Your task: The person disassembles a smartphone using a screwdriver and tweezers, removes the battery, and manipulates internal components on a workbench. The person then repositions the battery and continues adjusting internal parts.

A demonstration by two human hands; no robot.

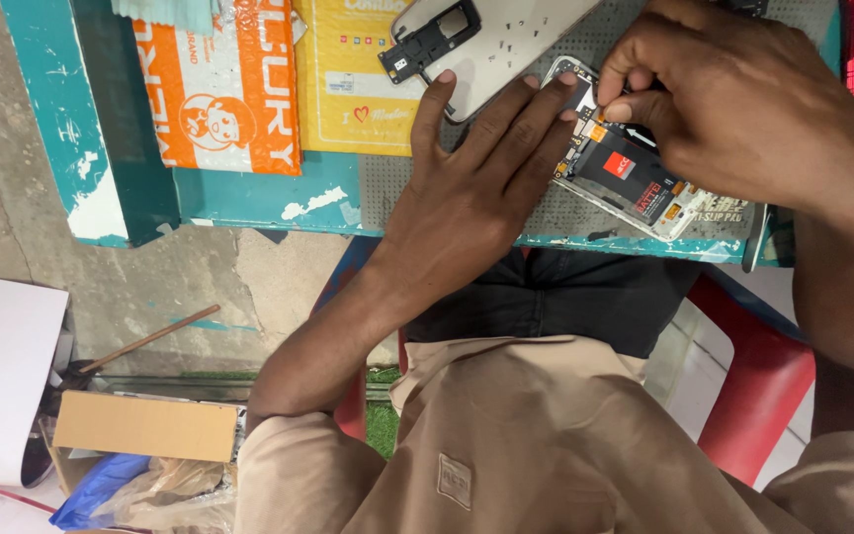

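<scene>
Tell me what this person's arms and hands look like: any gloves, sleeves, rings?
Both hands are bare: the left hand and right hand show no gloves, and no rings or watch are visible. The forearms are uncovered. Short beige sleeves of a shirt end above the elbows, and the shirt has a small square patch on the chest. Fingernails are short.

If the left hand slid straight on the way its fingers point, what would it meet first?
Probably the right hand: the left hand points up-right across the opened phone, its fingertips almost at the right thumb. Depth is unclear.
</scene>
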